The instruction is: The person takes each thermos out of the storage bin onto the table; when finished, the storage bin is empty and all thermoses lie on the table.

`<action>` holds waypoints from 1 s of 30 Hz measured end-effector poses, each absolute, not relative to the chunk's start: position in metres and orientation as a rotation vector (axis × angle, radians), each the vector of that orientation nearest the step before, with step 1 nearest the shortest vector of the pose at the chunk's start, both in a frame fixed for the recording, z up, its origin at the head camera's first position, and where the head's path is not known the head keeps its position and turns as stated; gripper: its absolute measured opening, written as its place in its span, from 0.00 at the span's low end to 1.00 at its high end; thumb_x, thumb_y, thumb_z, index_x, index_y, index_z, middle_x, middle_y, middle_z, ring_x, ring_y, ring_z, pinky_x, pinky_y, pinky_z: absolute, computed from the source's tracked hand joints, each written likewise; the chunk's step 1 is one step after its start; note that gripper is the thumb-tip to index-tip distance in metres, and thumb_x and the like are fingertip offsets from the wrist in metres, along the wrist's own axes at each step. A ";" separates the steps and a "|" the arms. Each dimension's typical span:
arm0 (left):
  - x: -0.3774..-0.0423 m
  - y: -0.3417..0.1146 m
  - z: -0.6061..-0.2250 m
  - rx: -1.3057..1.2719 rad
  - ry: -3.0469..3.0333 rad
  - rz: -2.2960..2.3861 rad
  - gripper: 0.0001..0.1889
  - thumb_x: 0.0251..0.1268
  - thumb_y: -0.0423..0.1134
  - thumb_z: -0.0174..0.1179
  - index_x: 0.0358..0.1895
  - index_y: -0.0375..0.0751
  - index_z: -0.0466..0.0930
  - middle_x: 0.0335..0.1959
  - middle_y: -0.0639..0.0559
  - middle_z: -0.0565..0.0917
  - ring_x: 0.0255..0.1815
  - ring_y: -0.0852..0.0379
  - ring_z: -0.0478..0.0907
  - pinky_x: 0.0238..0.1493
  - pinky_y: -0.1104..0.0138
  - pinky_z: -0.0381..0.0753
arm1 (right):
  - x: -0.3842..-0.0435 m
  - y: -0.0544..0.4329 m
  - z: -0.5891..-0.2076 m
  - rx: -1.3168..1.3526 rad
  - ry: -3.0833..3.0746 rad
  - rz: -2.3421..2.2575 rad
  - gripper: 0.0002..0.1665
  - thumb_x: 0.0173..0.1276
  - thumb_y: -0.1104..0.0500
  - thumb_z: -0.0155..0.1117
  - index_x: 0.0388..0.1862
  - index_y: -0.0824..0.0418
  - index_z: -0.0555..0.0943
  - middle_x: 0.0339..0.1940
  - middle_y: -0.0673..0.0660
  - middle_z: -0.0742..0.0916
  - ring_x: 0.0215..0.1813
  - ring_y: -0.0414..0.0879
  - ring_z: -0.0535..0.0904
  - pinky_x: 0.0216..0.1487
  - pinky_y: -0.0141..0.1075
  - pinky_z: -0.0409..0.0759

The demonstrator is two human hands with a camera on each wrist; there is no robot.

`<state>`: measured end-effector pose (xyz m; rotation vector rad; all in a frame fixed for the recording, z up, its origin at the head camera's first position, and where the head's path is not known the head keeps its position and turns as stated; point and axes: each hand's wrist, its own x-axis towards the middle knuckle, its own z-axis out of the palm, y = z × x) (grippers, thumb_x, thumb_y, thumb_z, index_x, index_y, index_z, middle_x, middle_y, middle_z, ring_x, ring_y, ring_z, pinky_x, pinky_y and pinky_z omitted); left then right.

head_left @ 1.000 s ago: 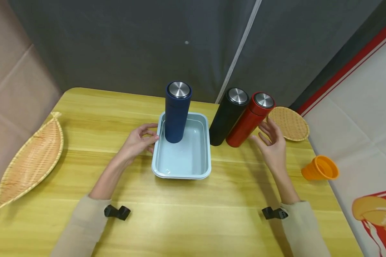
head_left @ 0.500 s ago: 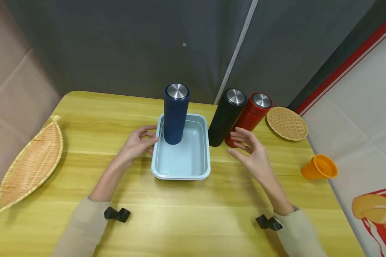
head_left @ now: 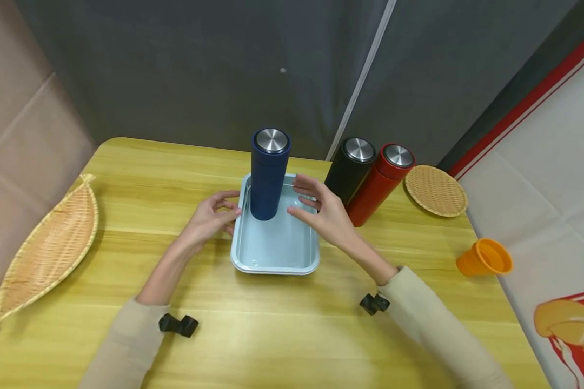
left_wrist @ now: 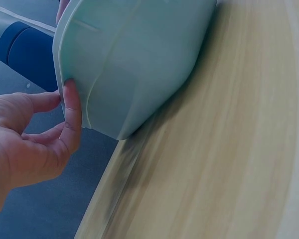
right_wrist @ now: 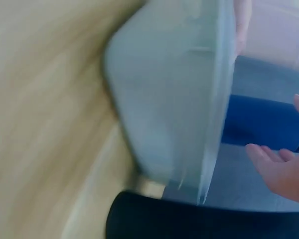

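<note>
A pale blue plastic tub [head_left: 277,248] stands on the table with a dark blue thermos [head_left: 267,186] upright inside it, toward the back left. My left hand [head_left: 211,219] pinches the tub's left rim between thumb and fingers, which the left wrist view shows on the tub wall [left_wrist: 124,64]. Over the tub's right side hovers my right hand [head_left: 326,216], fingers spread and curved toward the thermos with a gap between. In the right wrist view its fingertips come close to the blue thermos [right_wrist: 264,122]. A black thermos [head_left: 347,173] and a red thermos [head_left: 382,181] stand just right of the tub.
A leaf-shaped woven basket [head_left: 53,248] lies at the table's left edge. At the right are a round woven tray [head_left: 435,190] and an orange cup [head_left: 484,257] lying tilted. A grey curtain [head_left: 199,70] hangs behind the table.
My right hand has moved left from beside the red thermos, past the black one, to over the tub. The left hand stays at the rim.
</note>
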<state>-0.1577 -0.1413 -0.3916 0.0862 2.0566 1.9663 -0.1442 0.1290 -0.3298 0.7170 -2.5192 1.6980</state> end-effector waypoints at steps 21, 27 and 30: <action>-0.159 -0.141 -0.394 0.106 2.013 1.999 0.27 0.68 0.32 0.58 0.68 0.33 0.64 0.48 0.38 0.72 0.28 0.56 0.80 0.30 0.61 0.86 | -0.196 0.084 -0.320 0.584 -2.661 1.696 0.47 0.59 0.58 0.74 0.71 0.65 0.59 0.65 0.61 0.74 0.65 0.51 0.71 0.67 0.45 0.70; -0.159 -0.141 -0.394 0.105 2.014 1.993 0.26 0.68 0.32 0.58 0.68 0.33 0.64 0.48 0.38 0.72 0.28 0.56 0.80 0.31 0.59 0.86 | -0.198 0.079 -0.322 0.535 -2.649 1.692 0.45 0.59 0.57 0.74 0.70 0.65 0.61 0.63 0.61 0.75 0.63 0.51 0.72 0.66 0.46 0.71; -0.159 -0.142 -0.394 0.104 2.016 1.992 0.26 0.68 0.32 0.58 0.68 0.33 0.64 0.48 0.38 0.72 0.28 0.56 0.80 0.30 0.61 0.86 | -0.198 0.079 -0.323 0.525 -2.641 1.686 0.44 0.59 0.57 0.74 0.69 0.65 0.62 0.62 0.61 0.76 0.63 0.51 0.72 0.65 0.44 0.72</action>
